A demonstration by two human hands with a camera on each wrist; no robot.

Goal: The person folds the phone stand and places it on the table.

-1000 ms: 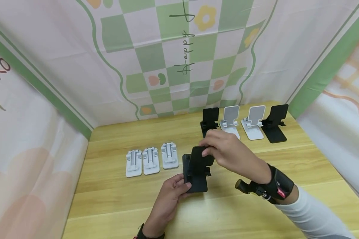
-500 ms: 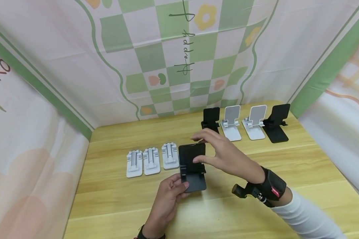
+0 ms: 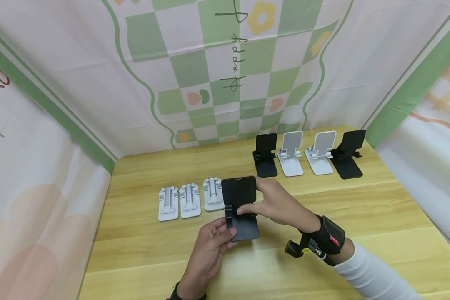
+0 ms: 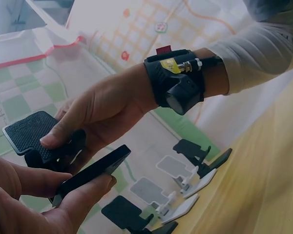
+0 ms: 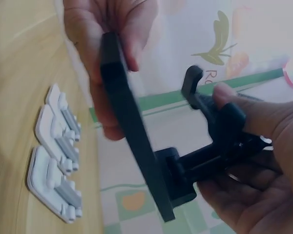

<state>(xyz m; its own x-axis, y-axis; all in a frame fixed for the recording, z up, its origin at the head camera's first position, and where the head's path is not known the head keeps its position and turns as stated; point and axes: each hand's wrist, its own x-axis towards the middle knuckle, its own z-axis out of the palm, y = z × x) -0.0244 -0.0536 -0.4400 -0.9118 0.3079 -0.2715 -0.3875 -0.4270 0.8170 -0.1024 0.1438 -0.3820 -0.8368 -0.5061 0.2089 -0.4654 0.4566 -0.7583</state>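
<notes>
A black folding phone stand (image 3: 239,190) is held up over the table in both hands, its plate raised from its base. My left hand (image 3: 211,246) pinches the lower part of the base, thumb on top. At the plate's right side my right hand (image 3: 279,205) grips, thumb across the front near the lower lip and fingers behind. In the right wrist view the base (image 5: 132,126) appears edge-on, and a hinged arm (image 5: 202,161) joins it to the plate. The left wrist view shows the textured face of the plate (image 4: 31,134) under the right thumb.
Three folded white phone stands (image 3: 189,201) lie in a row to the left. Unfolded stands line the back right: a black one (image 3: 266,155), two white ones, including this one (image 3: 291,154), and another black one (image 3: 349,155). A patterned cloth (image 3: 187,75) hangs behind the wooden table (image 3: 142,258).
The right hand let go of the plate's top edge, opened, then came down to grip the plate's right side. The plate turned to face the head camera. The left hand kept its hold.
</notes>
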